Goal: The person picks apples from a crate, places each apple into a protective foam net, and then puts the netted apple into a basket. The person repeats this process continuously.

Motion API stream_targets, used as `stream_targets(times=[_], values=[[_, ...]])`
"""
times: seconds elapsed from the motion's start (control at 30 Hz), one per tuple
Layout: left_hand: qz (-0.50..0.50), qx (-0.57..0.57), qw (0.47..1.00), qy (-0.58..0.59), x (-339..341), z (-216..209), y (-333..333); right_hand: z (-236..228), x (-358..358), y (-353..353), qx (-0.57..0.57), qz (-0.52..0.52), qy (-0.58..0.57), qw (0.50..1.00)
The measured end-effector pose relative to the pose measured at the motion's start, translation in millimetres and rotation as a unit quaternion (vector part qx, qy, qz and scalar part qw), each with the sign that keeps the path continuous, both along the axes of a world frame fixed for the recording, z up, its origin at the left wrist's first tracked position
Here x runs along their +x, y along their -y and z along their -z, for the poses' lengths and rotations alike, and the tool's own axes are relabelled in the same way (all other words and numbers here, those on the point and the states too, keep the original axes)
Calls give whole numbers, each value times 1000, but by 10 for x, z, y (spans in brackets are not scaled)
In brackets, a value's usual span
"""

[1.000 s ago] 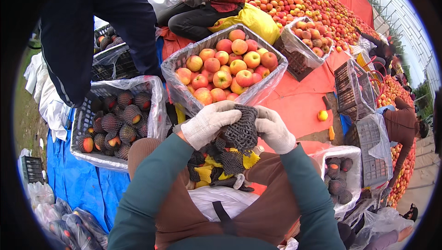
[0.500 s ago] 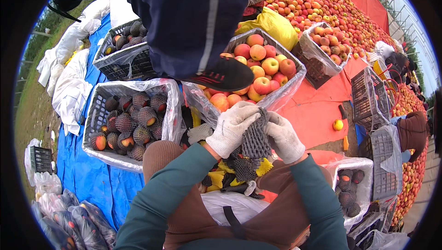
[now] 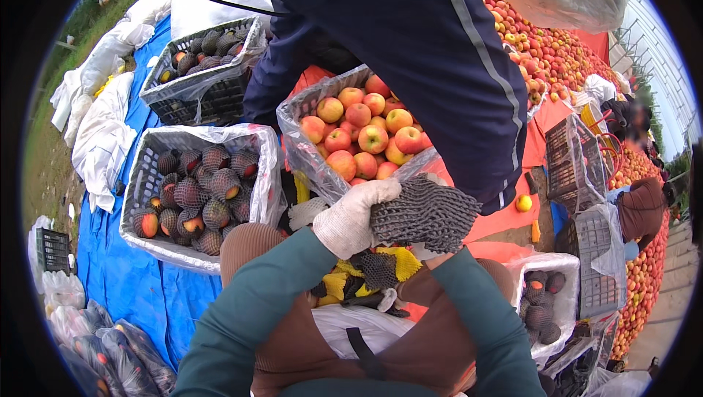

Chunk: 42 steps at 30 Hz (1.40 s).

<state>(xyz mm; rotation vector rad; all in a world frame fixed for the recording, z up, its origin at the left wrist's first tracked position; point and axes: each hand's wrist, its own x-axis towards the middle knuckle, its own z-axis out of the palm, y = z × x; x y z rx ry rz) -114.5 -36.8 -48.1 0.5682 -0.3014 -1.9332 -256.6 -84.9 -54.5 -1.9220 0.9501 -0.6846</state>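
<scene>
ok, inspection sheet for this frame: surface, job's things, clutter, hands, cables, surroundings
Surface: blue tarp on the left, red sheet on the right.
Job's things: dark foam net sleeve held in front of the person; more sleeves in a pile on the lap.
Clutter: crate of bare peaches; crate of netted peaches; a further netted crate; loose peach on the red sheet; empty black crates.
Hands: left hand, white glove, grips the sleeve's left end; right hand hidden behind the sleeve.
Cables: nothing seen.
Surroundings: a person in dark blue stands close ahead; large peach heap behind; white sacks at left.
</scene>
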Motion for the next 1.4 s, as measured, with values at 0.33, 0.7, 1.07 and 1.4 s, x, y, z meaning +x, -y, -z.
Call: stream_targets(times=[0.33,0.7,1.07,1.4], values=[[90,-211,937,263,29,-117,-161,630,-115,84,369,-133,350,851],[92,-59,994,-9,-96,-30,-261,600,132,47,723,-240,387,519],[73,-104,971,201,182,-318,-212,1104,221,1723,-133,95,-270,949],[-293,-371,651,594,285,175,189,1219,236,2127,23,121,-176,977]])
